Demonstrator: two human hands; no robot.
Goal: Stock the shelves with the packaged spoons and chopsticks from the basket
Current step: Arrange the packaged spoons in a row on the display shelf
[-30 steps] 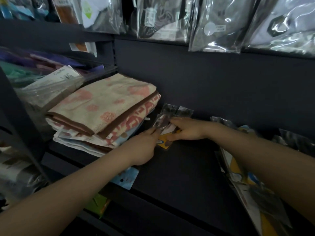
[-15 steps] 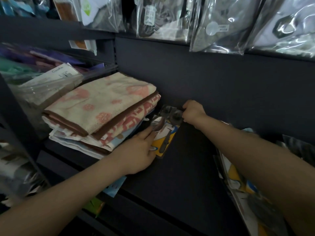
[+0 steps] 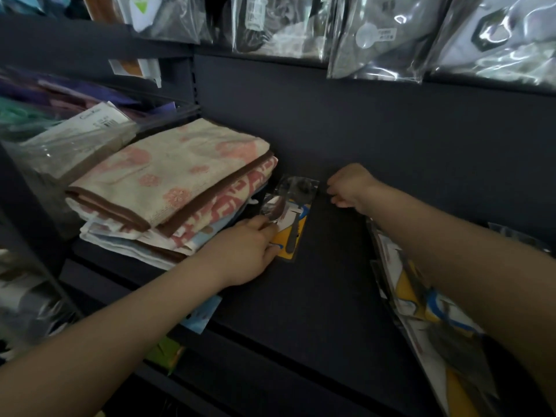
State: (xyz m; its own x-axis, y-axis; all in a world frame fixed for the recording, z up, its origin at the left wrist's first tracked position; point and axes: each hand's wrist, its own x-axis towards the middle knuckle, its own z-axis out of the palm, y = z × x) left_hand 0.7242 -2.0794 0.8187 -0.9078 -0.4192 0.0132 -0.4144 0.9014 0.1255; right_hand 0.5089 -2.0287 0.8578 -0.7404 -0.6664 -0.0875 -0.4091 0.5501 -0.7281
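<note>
Spoon packet [image 3: 287, 218]: clear plastic sleeve on a yellow, white and blue card, lying flat on the dark shelf [image 3: 316, 296], near the back panel and just beside the stack of folded towels [image 3: 168, 191]. A metal spoon shows through the wrap, its bowl toward the back.

Left hand [image 3: 243, 254]: palm down, fingertips resting on the near left corner of the packet, flat and pressing, not closed round it.

Right hand [image 3: 349, 188]: loosely curled into a fist, just to the right of the packet's far end and apart from it; it appears to hold nothing, though the inner side of the fingers is hidden.

More packets [image 3: 427, 311]: same yellow and blue cards, lying in an overlapping row along the right of the shelf, partly under the right forearm.

Upper rail: bagged goods [image 3: 376, 34] hanging above, untouched.

Basket: not in view.

Step in hand, as judged: seating one packet in its place on the shelf, squaring it against the towels.

Next move calls for: lifting both hands clear without dragging the slippery sleeve askew, then reaching back for another packet; bare shelf between this packet and the right-hand row offers room.
</note>
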